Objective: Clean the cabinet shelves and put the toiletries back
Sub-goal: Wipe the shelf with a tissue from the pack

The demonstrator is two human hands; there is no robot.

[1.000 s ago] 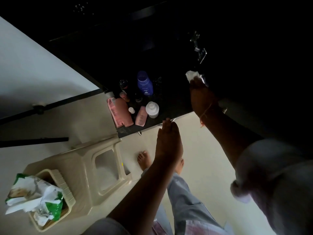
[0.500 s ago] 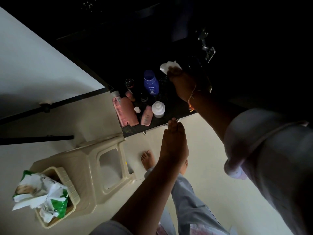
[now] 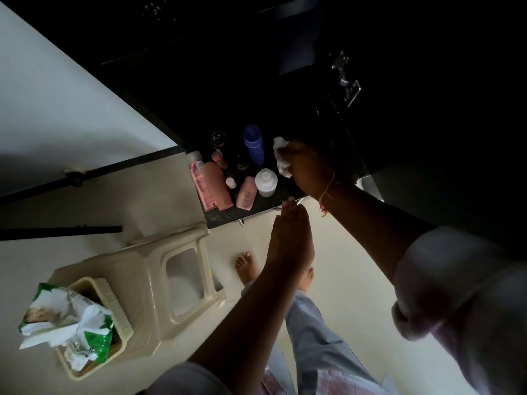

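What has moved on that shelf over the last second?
The right hand, gripping the white wipe, swept left along the dark shelf and now sits next to the blue bottle. The left hand stayed at the shelf's front edge, fingers straight. The large pink bottle and white bottle did not move.

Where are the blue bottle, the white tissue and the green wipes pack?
blue bottle (image 3: 253,146): head view, middle of its body.
white tissue (image 3: 283,166): head view, its exposed crumpled lower part.
green wipes pack (image 3: 65,317): head view, its white printed front.
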